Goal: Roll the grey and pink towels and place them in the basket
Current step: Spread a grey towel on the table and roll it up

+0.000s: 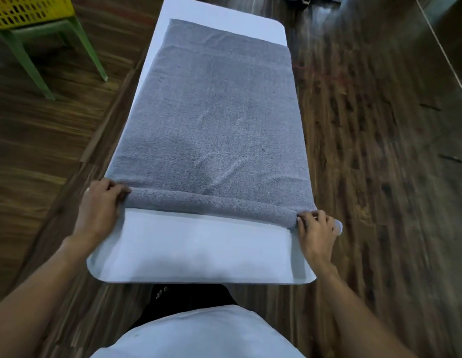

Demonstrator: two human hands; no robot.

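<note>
The grey towel (pixel 211 117) lies spread flat along the white bench (pixel 198 249), covering most of its length, with its near edge already turned over into a thin roll (pixel 211 202) that runs across the bench from side to side. The cloth looks like thick terry: soft, limp and light, with enough nap to cling to itself, so it should roll without slipping but will sag or telescope if only one end is driven. The sensible places to hold it are the two ends of the roll, where an even push keeps the tube straight. That is where the hands are. The left hand (pixel 100 202) sits at the left end of the roll, fingers curled over and around it, wrist low and forearm reaching in from the near left. The right hand (pixel 315 226) sits at the right end, at the bench's right edge, fingertips curled and pinching the cloth. Each grip is closed on the roll. The roll lies slightly askew, its right end nearer the person than its left. A yellow basket (pixel 31 11) stands on a green stool (pixel 77 34) well beyond the bench's far left corner. No pink towel is in view.
</note>
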